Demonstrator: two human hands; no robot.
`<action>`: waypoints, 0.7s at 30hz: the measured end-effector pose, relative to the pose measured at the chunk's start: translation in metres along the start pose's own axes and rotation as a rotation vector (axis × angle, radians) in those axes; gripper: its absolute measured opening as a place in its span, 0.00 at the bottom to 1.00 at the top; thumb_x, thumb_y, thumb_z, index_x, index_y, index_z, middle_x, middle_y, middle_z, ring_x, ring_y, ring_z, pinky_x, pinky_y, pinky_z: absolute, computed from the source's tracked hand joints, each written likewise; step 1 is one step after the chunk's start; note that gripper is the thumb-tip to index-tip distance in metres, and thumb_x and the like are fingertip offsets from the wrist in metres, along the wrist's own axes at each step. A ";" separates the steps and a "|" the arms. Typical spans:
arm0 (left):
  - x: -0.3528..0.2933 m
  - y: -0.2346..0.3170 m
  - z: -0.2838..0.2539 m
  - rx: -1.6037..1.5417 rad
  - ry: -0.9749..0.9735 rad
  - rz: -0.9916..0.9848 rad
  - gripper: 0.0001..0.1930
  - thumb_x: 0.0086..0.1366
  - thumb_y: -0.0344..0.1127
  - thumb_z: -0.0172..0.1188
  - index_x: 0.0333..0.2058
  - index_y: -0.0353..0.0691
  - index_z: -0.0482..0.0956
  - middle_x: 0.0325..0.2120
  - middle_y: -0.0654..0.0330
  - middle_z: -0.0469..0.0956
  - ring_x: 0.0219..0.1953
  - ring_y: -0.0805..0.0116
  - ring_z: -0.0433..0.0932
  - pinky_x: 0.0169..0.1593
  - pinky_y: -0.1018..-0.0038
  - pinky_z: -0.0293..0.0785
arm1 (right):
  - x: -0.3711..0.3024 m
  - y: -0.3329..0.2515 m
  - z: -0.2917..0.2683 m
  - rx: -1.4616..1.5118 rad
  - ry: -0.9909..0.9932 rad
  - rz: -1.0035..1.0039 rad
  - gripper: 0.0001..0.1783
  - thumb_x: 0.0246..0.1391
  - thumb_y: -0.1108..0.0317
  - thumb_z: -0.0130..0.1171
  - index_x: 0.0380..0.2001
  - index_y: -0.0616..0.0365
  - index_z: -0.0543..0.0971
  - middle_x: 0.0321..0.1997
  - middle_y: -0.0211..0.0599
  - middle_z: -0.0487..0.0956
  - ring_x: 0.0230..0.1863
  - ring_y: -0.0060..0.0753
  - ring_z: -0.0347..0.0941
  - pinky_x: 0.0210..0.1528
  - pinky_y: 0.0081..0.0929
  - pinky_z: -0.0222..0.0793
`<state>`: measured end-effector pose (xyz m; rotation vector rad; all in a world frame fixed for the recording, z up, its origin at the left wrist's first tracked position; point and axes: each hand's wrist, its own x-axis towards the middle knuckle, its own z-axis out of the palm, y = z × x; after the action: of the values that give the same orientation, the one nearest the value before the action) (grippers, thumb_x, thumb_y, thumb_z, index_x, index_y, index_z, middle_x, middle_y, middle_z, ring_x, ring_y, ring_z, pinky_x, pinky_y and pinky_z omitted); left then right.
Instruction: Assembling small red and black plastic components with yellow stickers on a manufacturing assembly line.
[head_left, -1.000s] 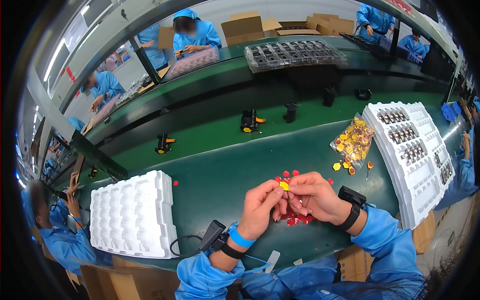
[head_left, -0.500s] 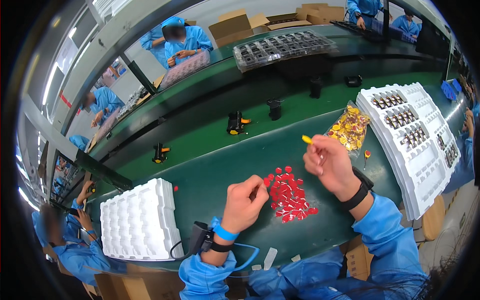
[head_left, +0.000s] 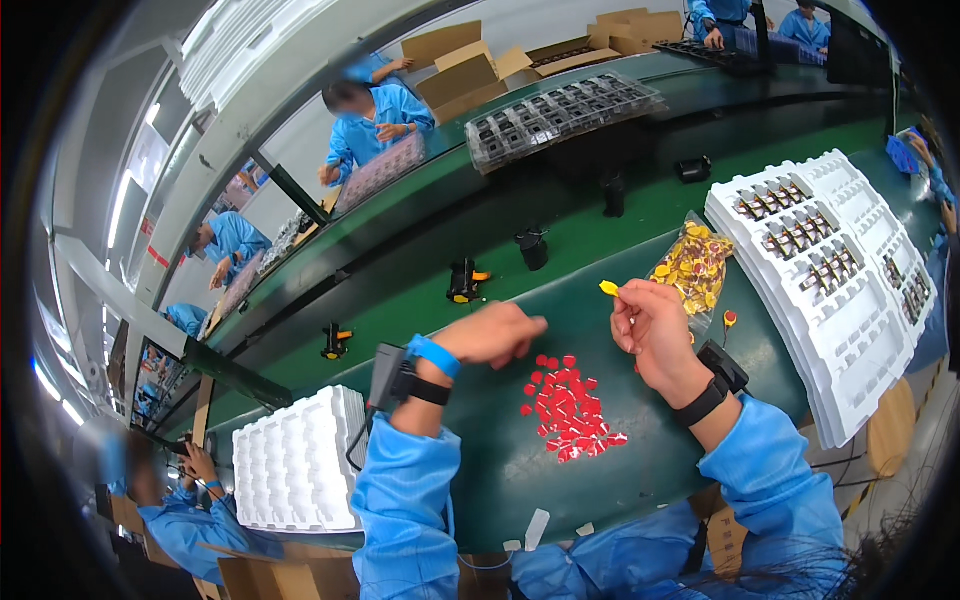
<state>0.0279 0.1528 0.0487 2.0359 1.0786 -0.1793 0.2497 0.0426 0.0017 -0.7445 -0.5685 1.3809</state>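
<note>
My right hand (head_left: 655,330) pinches a small yellow piece (head_left: 609,288) between thumb and fingertips, above the green table (head_left: 480,480). To its left my left hand (head_left: 495,335) hangs over the table, one finger reaching right; motion smears the fingers, and whatever they may hold is hidden. Below both hands lies a loose pile of small red discs (head_left: 570,410), some showing white edges. Beyond my right hand sits a clear bag (head_left: 695,265) of yellow and red pieces. Beside the bag lies a single red-and-yellow piece (head_left: 729,318) with a thin lead.
Stacked white trays (head_left: 830,300) holding small metal parts stand at right; another white tray stack (head_left: 300,460) is at left. Black parts (head_left: 465,281) line the green strip beyond, below a clear tray (head_left: 560,115) on a shelf. Co-workers in blue sit further off.
My left hand has moved up and away from the red discs, its pinch loosening. My right hand still holds the yellow piece in nearly the same place. The view has shifted slightly.
</note>
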 end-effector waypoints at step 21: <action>0.019 0.008 -0.011 -0.481 0.345 0.091 0.12 0.64 0.37 0.64 0.27 0.39 0.74 0.11 0.68 0.66 0.11 0.80 0.64 0.15 0.80 0.58 | -0.001 0.024 0.004 -0.755 -0.032 -0.347 0.09 0.54 0.75 0.55 0.21 0.64 0.77 0.15 0.29 0.74 0.16 0.17 0.67 0.20 0.18 0.59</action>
<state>0.0435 0.1704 0.0525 1.7017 1.1021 0.4539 0.2308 0.0424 -0.0140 -1.1544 -1.2134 0.8378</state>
